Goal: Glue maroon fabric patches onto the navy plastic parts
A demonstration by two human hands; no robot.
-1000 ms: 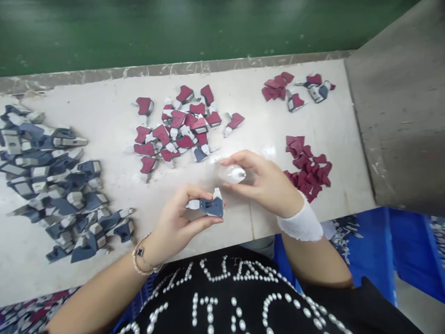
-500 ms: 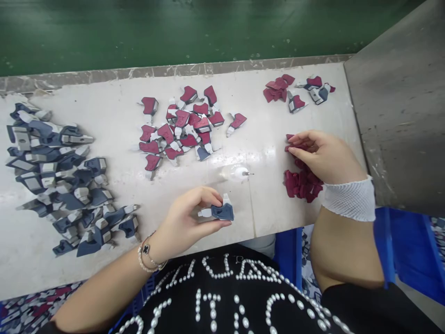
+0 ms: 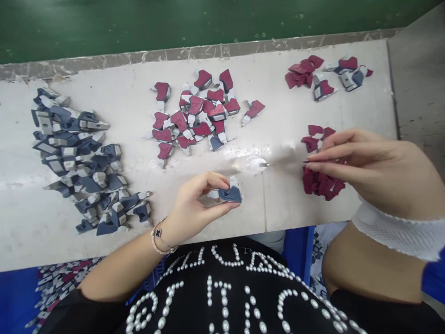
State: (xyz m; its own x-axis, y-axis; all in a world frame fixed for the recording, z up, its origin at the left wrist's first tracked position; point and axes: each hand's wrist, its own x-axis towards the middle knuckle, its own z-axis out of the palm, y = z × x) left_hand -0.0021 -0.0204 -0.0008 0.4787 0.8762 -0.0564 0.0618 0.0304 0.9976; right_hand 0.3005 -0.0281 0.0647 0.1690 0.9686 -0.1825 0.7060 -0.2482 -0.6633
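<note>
My left hand (image 3: 198, 204) pinches a blue and light-grey plastic part (image 3: 230, 194) between thumb and fingers, just above the front of the table. My right hand (image 3: 368, 162) is closed in a pinch on a small thin piece (image 3: 305, 161), seen edge-on, its colour hard to make out. Beneath that hand lies a heap of dark red plastic pieces (image 3: 321, 184), partly covered by it. Several flat red pieces (image 3: 311, 143) rest just behind the fingertips. Between my hands, a clear bottle with a white cap and thin metal tip (image 3: 252, 164) lies on the table.
Blue-grey parts (image 3: 93, 176) are piled at the left of the white table (image 3: 222, 222). Red-topped parts (image 3: 196, 105) lie at the middle back. More red pieces (image 3: 301, 74) and several assembled parts (image 3: 325, 88) are back right. A metal panel (image 3: 420, 83) borders the right.
My right hand has drawn back from the red pieces and now pinches a small thin piece. The left hand still holds the blue and grey part. The camera view has shifted.
</note>
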